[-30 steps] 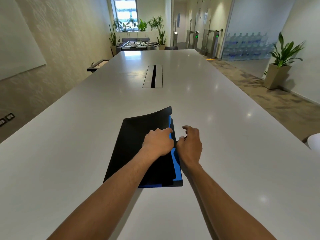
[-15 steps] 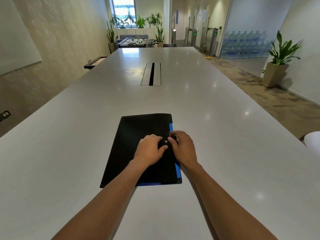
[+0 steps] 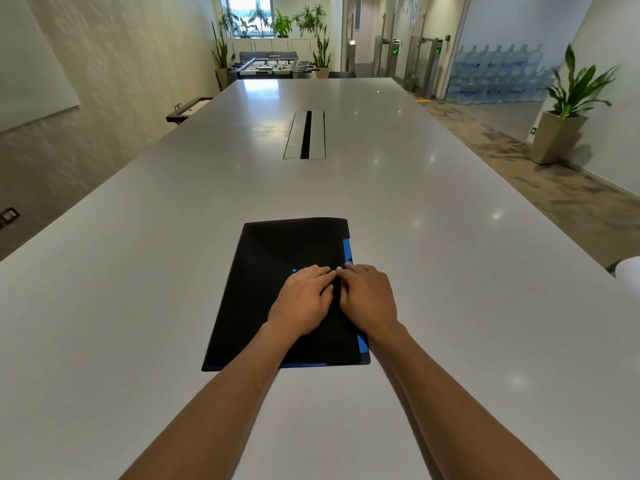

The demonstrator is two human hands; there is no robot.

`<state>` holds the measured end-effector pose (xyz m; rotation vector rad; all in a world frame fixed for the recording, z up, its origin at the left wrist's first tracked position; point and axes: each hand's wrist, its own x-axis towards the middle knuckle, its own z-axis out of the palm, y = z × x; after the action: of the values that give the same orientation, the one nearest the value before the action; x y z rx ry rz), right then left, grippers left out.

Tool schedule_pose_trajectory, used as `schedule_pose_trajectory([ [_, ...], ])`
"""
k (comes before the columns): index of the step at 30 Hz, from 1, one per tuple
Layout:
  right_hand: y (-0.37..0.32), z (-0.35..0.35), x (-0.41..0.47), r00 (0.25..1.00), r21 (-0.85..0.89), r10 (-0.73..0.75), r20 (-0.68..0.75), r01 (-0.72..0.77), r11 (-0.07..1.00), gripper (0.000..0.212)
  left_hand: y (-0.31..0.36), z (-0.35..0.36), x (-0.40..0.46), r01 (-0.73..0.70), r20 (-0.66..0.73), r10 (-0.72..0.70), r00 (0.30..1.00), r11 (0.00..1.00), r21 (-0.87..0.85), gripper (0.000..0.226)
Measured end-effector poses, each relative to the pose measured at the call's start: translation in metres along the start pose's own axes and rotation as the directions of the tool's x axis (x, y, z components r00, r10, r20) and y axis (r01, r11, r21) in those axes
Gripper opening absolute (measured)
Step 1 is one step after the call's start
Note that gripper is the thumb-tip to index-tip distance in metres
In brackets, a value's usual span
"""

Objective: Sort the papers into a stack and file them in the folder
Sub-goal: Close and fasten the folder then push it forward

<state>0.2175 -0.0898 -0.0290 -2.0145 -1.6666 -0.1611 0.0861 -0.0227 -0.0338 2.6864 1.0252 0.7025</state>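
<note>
Two hands are laid flat on a closed black folder [image 3: 277, 296], which lies on the near part of a long pale table [image 3: 450, 271]. The left hand [image 3: 303, 299] and the right hand [image 3: 369, 297] are pressed side by side near the folder's right edge, fingers extended and fingertips touching; nothing is gripped. No loose papers are seen — they are judged to be filed already, the cover being pressed shut. A blue inner layer [image 3: 347, 249] is exposed along the right edge and at the near right corner. The folder is judged to be light, thin and flexible, its plastic cover likely to slide on the glossy tabletop; it would best be taken by a long edge or supported from beneath, since a single corner would let it sag. Farther along the table, a cable hatch [image 3: 304, 135] is set into the middle. Beyond the far end, a table-football game [image 3: 272, 66] and potted plants [image 3: 282, 26] are placed below a window; at the right, a planter [image 3: 557, 135] and stacked water bottles [image 3: 498, 74] behind glass are visible.
</note>
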Motion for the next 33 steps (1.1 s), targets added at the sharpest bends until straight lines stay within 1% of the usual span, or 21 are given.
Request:
schedule_pose_trajectory([
  [2, 0.001, 0.0, 0.001, 1.0, -0.026, -0.005, 0.025, 0.006, 1.0, 0.03, -0.001, 0.0, 0.001, -0.009, 0.004, 0.009, 1.0, 1.0, 0.014, 0.039],
  [6, 0.004, 0.003, 0.001, 0.992, -0.086, 0.011, 0.123, -0.001, 0.996, 0.036, -0.002, 0.001, 0.002, -0.032, 0.01, 0.031, 0.999, 0.998, 0.055, 0.037],
  [11, 0.003, 0.003, 0.003, 0.988, -0.114, 0.026, 0.155, -0.008, 0.993, 0.038, -0.002, -0.001, 0.002, -0.027, 0.028, 0.026, 0.999, 0.999, 0.044, 0.037],
  [16, 0.002, 0.005, -0.005, 0.993, -0.062, 0.047, 0.104, -0.041, 0.997, 0.039, 0.001, -0.003, 0.001, 0.031, 0.023, -0.031, 0.999, 0.999, -0.017, 0.036],
  [18, 0.002, 0.004, -0.005, 0.994, -0.036, 0.061, 0.088, -0.058, 0.998, 0.036, 0.002, -0.005, -0.002, 0.044, -0.026, -0.043, 0.999, 0.999, 0.008, 0.033],
  [20, 0.001, 0.003, -0.004, 0.996, -0.015, 0.081, 0.047, -0.081, 0.997, 0.034, 0.004, -0.009, -0.004, 0.08, -0.1, -0.072, 0.992, 0.994, 0.078, 0.03],
  [22, 0.0, 0.0, -0.004, 0.993, 0.019, 0.115, 0.008, -0.115, 0.993, 0.033, 0.004, -0.017, -0.005, 0.188, -0.173, -0.164, 0.971, 0.973, 0.132, 0.03],
  [24, -0.001, -0.003, -0.005, 0.987, 0.051, 0.163, -0.006, -0.162, 0.985, 0.034, -0.002, -0.027, -0.007, 0.354, -0.198, -0.32, 0.926, 0.92, 0.17, 0.038],
  [26, 0.0, -0.005, -0.005, 0.976, 0.035, 0.217, -0.012, -0.217, 0.976, 0.033, -0.014, -0.039, -0.013, 0.53, -0.164, -0.506, 0.847, 0.831, 0.172, 0.052],
  [28, -0.001, -0.007, -0.004, 0.958, 0.001, 0.285, 0.019, -0.285, 0.959, 0.034, -0.028, -0.05, -0.021, 0.668, -0.108, -0.659, 0.745, 0.736, 0.112, 0.062],
  [29, -0.003, -0.009, -0.003, 0.947, -0.003, 0.316, 0.048, -0.317, 0.949, 0.035, -0.033, -0.055, -0.025, 0.709, -0.082, -0.704, 0.705, 0.7, 0.083, 0.065],
  [30, -0.005, -0.01, -0.002, 0.935, 0.005, 0.346, 0.081, -0.347, 0.938, 0.037, -0.036, -0.059, -0.027, 0.729, -0.061, -0.727, 0.684, 0.681, 0.067, 0.068],
  [33, -0.01, -0.015, -0.001, 0.896, 0.049, 0.413, 0.164, -0.426, 0.904, 0.042, -0.038, -0.066, -0.026, 0.721, -0.015, -0.721, 0.693, 0.692, 0.037, 0.072],
])
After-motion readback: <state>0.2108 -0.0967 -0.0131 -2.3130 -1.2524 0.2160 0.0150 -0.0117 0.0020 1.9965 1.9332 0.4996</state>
